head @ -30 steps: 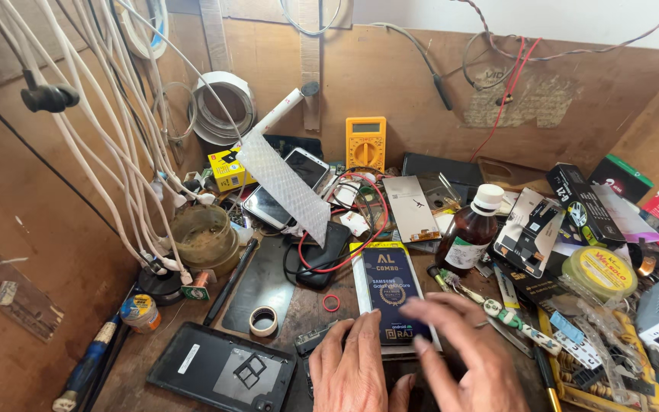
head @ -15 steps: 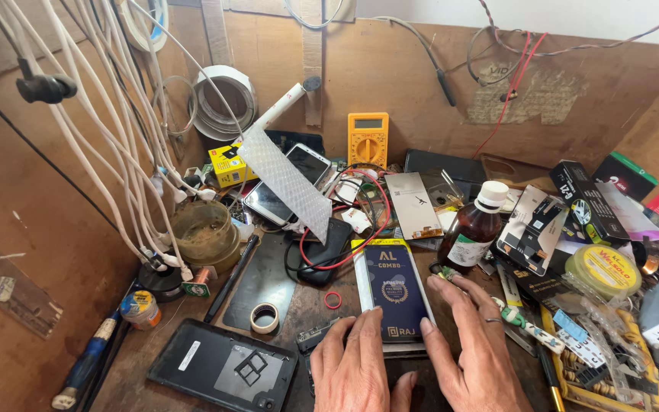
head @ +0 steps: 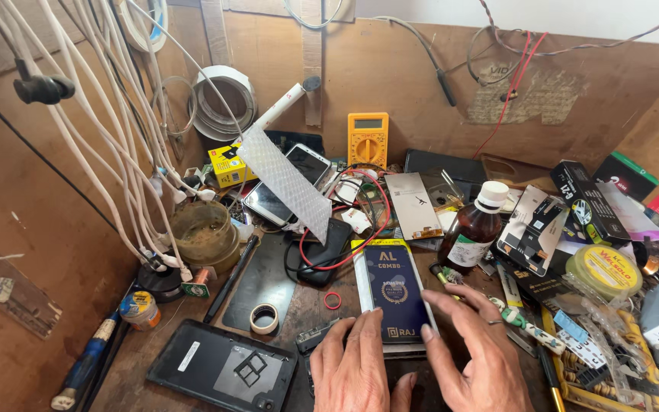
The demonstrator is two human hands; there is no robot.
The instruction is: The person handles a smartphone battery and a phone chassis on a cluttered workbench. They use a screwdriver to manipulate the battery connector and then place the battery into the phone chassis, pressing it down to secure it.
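Both hands, left hand (head: 354, 366) and right hand (head: 476, 357), lie spread with fingertips flanking the flat dark-blue rectangular phone-screen package (head: 395, 296) at the bench's near centre; probably light, stiff, fragile, best gripped by its long edges.

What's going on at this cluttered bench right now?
A person's two bare hands rest at the near edge of a crowded wooden workbench. The left hand and the right hand press with their fingers on either side of a dark blue flat package lying on the bench. A brown bottle with a white cap stands just to its right, a yellow multimeter leans against the back wall, and a small tape roll lies to the left.
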